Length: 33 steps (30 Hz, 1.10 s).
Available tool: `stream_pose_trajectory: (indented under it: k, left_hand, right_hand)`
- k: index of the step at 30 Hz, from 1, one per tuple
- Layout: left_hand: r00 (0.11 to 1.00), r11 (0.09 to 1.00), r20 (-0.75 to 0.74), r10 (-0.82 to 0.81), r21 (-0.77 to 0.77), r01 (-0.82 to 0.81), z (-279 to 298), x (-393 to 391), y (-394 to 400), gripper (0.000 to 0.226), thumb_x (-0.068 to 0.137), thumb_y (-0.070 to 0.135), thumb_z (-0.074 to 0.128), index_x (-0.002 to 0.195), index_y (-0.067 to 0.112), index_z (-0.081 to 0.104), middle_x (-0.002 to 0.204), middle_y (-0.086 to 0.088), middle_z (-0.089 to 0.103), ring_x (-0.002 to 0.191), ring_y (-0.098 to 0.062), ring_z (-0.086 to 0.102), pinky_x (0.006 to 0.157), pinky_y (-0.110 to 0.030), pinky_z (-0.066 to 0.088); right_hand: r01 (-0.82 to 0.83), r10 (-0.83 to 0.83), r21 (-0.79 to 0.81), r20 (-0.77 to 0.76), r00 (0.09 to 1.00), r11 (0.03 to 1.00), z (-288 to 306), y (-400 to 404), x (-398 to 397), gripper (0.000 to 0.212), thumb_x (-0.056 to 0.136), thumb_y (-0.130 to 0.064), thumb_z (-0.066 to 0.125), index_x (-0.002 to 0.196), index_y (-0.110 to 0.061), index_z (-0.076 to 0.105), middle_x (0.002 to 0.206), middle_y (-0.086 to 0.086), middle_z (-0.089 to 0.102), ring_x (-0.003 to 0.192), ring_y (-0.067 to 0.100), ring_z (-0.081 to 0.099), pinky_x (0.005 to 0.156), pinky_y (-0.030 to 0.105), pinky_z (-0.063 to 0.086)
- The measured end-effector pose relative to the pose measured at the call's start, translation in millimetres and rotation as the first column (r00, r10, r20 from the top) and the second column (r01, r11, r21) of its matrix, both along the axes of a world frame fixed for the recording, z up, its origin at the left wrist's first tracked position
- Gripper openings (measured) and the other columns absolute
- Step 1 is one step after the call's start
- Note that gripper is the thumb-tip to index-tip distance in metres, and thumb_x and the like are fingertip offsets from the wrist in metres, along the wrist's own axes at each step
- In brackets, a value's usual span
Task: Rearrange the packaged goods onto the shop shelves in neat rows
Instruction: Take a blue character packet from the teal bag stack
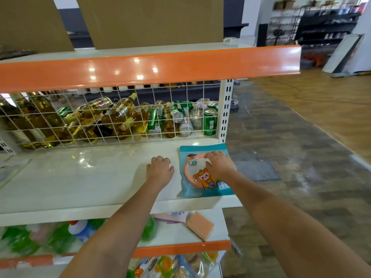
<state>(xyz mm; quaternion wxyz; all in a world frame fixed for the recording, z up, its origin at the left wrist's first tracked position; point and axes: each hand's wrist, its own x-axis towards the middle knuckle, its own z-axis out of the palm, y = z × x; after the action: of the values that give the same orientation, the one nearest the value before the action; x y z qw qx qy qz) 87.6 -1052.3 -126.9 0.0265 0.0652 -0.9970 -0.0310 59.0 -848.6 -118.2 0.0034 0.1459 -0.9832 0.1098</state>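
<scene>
Resting flat at the right front corner of the white metal shelf (80,177), a teal plastic packet with an orange ring (197,173) looks light, floppy and slippery; its edges offer the best hold. Right hand (219,165) presses it with spread fingers; left hand (159,169) rests curled and empty beside it.

Cardboard sheets (148,21) atop shelving; wooden floor (321,109).

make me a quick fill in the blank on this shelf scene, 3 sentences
1. The right hand rests on a teal ____ lying flat on the shelf.
2. The left hand holds ____.
3. Behind the wire mesh, bottles and green ____ lie jumbled.

Missing words: packet; nothing; cans
</scene>
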Motion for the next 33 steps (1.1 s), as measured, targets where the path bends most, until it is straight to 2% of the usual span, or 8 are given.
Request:
stream_pose_trajectory:
  k: [5, 10, 17, 20, 26, 33]
  left_hand:
    - [0.999, 0.999, 0.027, 0.032, 0.005, -0.032, 3.2, 8.3, -3.1, 0.042, 0.099, 0.036, 0.037, 0.135, 0.018, 0.046, 0.137, -0.008, 0.045, 0.128, -0.025, 0.037, 0.101, -0.039, 0.037]
    - [0.996, 0.997, 0.046, 0.074, -0.037, -0.073, 10.5, 18.8, -2.2, 0.043, 0.098, 0.038, 0.037, 0.136, 0.018, 0.045, 0.137, -0.008, 0.044, 0.128, -0.025, 0.037, 0.101, -0.041, 0.036]
    - [0.968, 0.972, 0.091, 0.234, -0.038, -0.232, 16.8, 40.2, -13.3, 0.046, 0.098, 0.041, 0.034, 0.137, 0.018, 0.043, 0.139, -0.008, 0.043, 0.128, -0.027, 0.036, 0.100, -0.044, 0.034]
    - [0.958, 0.961, 0.078, 0.275, -0.017, -0.275, 14.7, 57.3, -23.7, 0.045, 0.098, 0.041, 0.035, 0.138, 0.020, 0.042, 0.138, -0.007, 0.043, 0.128, -0.027, 0.036, 0.101, -0.044, 0.034]
    - [0.921, 0.923, 0.053, 0.385, 0.008, -0.386, 11.9, 98.3, -51.6, 0.045, 0.098, 0.040, 0.036, 0.138, 0.021, 0.041, 0.139, -0.005, 0.043, 0.127, -0.026, 0.037, 0.102, -0.045, 0.033]
    - [0.850, 0.851, -0.060, 0.523, -0.018, -0.525, 21.6, 152.3, -108.2, 0.043, 0.098, 0.040, 0.038, 0.136, 0.022, 0.044, 0.141, -0.003, 0.039, 0.131, -0.025, 0.033, 0.104, -0.045, 0.033]
  right_hand:
    - [-0.042, 0.042, -0.002, 0.029, 0.999, 0.999, 3.9, -4.0, 3.1, 0.040, 0.099, -0.027, 0.040, 0.139, -0.022, 0.042, 0.141, 0.003, 0.046, 0.130, 0.023, 0.040, 0.108, 0.039, 0.036]
    - [-0.133, 0.134, 0.051, -0.003, 0.991, 0.990, 12.8, -10.7, 5.4, 0.040, 0.099, -0.031, 0.037, 0.138, -0.021, 0.044, 0.138, 0.004, 0.050, 0.126, 0.022, 0.043, 0.107, 0.039, 0.035]
    - [-0.264, 0.264, 0.108, 0.012, 0.964, 0.959, 14.8, -44.8, 9.8, 0.041, 0.100, -0.030, 0.033, 0.138, -0.020, 0.044, 0.138, 0.007, 0.049, 0.126, 0.026, 0.038, 0.103, 0.039, 0.031]
    - [-0.304, 0.302, 0.081, 0.027, 0.953, 0.949, 9.7, -71.0, 18.0, 0.041, 0.099, -0.032, 0.034, 0.137, -0.021, 0.045, 0.137, 0.008, 0.050, 0.128, 0.029, 0.036, 0.105, 0.040, 0.030]
    - [-0.475, 0.473, 0.045, 0.036, 0.880, 0.879, 3.2, -122.7, 44.3, 0.042, 0.099, -0.031, 0.034, 0.138, -0.021, 0.044, 0.141, 0.004, 0.046, 0.131, 0.025, 0.033, 0.106, 0.038, 0.027]
    - [-0.608, 0.608, 0.022, 0.007, 0.794, 0.793, 14.7, -200.1, 72.7, 0.041, 0.099, -0.030, 0.034, 0.138, -0.021, 0.044, 0.141, 0.004, 0.046, 0.130, 0.025, 0.036, 0.105, 0.037, 0.029]
